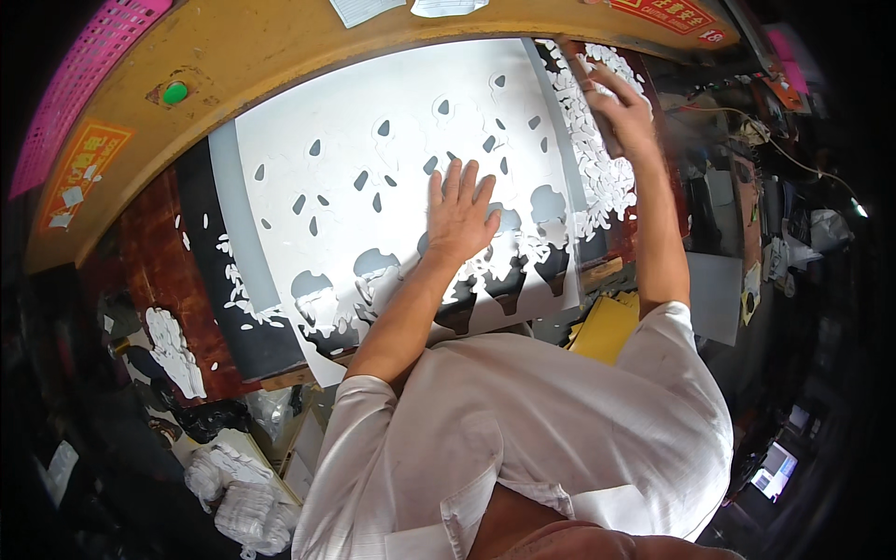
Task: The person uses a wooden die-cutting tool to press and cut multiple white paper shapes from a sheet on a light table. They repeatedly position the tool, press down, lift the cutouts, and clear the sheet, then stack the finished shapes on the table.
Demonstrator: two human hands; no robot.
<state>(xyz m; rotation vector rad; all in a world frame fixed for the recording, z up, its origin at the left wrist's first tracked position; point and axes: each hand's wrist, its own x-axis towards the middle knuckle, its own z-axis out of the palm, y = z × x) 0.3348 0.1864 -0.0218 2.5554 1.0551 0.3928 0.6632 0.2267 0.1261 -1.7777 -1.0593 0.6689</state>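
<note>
A large white sheet (308,112) lies over a grey board (245,224), with small dark holes and cut outlines across it. Along its near side the sheet is cut through in large rounded openings with ragged white pieces. My left hand (459,215) rests flat on the sheet near its middle, fingers spread. At the far right, my right hand (627,117) is closed around a long brownish bar (602,126), whose kind I cannot make out. That hand is over a heap of small white offcuts (597,182) beside the sheet's right edge.
A yellowish machine beam (210,126) with a green button (175,92) arches across the far side. More white scraps (173,353) lie on the reddish surface at left. Yellow sheets (602,329) are near my right side. A pink perforated basket (84,89) is at upper left.
</note>
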